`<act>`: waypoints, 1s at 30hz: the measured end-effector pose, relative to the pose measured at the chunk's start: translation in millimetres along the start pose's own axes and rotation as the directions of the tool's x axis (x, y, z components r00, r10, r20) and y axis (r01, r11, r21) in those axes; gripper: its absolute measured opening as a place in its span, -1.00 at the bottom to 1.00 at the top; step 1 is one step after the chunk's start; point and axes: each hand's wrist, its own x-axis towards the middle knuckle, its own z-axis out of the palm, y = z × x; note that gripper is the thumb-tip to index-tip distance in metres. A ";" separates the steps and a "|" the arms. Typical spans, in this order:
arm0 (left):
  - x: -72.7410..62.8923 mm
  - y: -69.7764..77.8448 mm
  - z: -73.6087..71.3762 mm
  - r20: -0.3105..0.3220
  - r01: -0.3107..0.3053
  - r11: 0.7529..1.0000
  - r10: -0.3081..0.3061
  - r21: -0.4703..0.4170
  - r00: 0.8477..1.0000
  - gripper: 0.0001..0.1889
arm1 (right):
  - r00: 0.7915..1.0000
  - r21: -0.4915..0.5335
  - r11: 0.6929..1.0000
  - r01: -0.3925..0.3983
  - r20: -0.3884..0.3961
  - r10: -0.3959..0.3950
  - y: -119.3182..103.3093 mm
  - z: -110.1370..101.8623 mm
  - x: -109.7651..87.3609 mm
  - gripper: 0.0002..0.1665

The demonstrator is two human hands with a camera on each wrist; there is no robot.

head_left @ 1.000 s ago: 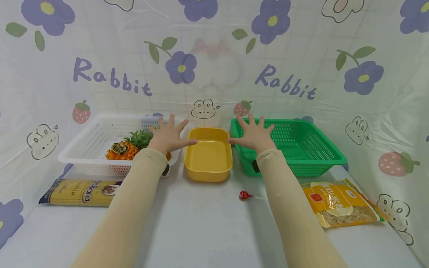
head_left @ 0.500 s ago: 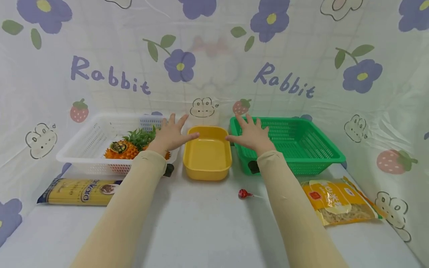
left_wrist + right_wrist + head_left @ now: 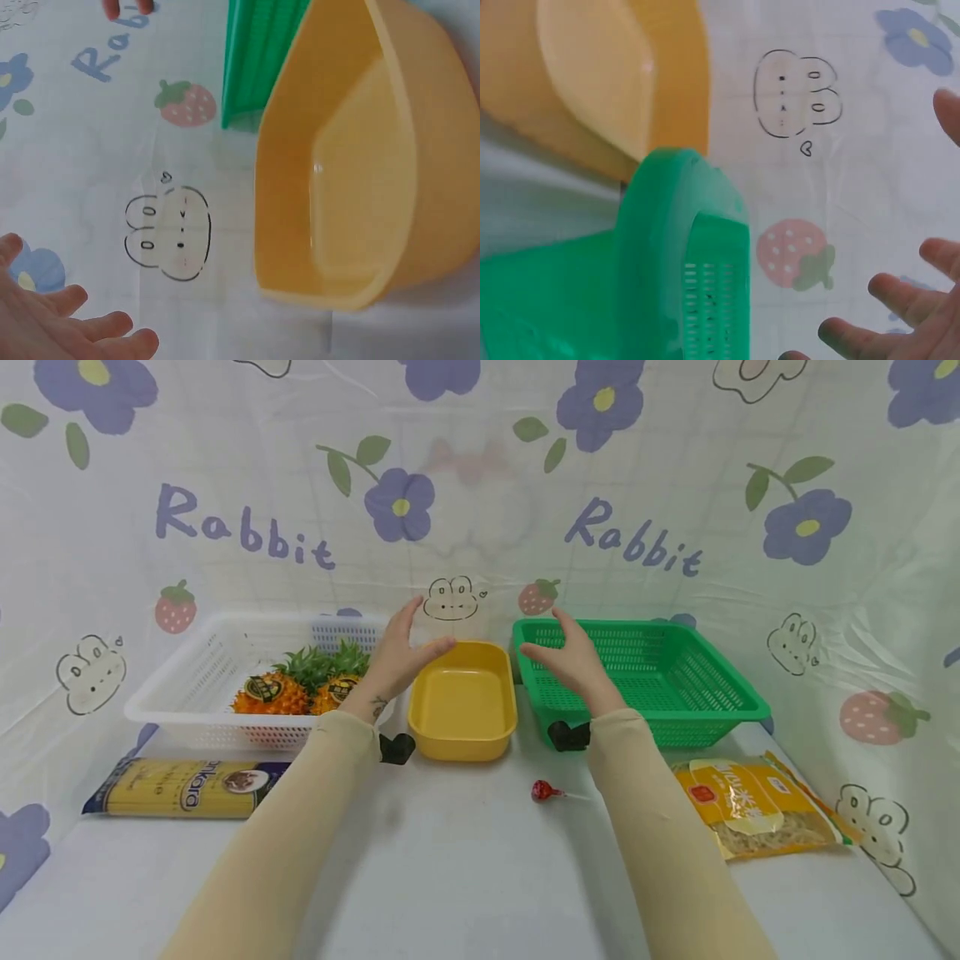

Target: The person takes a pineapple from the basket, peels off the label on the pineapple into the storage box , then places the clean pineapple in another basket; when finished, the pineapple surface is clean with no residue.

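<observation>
Both hands are raised in mid-air and hold nothing, thumbs apart from the fingers and palms turned toward each other. My left hand (image 3: 393, 664) is between the white basket (image 3: 176, 720) and the yellow tub (image 3: 462, 748), its thumb overlapping the tub's back left corner in the head view. The right hand (image 3: 581, 668) overlaps the left part of the green basket (image 3: 693, 722). Spread fingertips of the left hand (image 3: 71, 330) show in the left wrist view, beside the tub. In the right wrist view the right hand's fingers (image 3: 904, 300) are also spread, away from the green basket's rim.
Two orange pineapples (image 3: 270, 695) with green crowns sit in the white basket. A pack of pasta (image 3: 180, 788) lies before it, partly behind the left sleeve. A red lollipop (image 3: 542, 791) and a yellow noodle bag (image 3: 757, 806) lie at the right. A printed curtain (image 3: 480, 485) hangs behind.
Both hands have turned from palms down with spread fingers to palms facing each other. The left hand has shifted slightly right, uncovering more of the second pineapple. The objects stay put.
</observation>
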 end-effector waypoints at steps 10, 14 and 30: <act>-14.4 9.7 9.4 -0.026 -0.008 0.957 0.001 -0.291 1.000 -0.06 | 0.993 0.366 0.930 -0.026 -0.097 0.066 7.4 -9.6 -18.3 -0.01; -24.1 15.0 10.0 -0.028 -0.022 0.932 0.013 -0.362 1.000 0.04 | 0.986 0.534 0.845 0.016 -0.148 0.075 10.0 -13.0 -29.7 -0.06; -61.3 14.6 22.1 0.009 -0.005 0.894 0.010 -0.449 1.000 0.09 | 0.951 0.764 0.641 0.070 -0.245 0.189 31.5 -16.7 -72.1 -0.18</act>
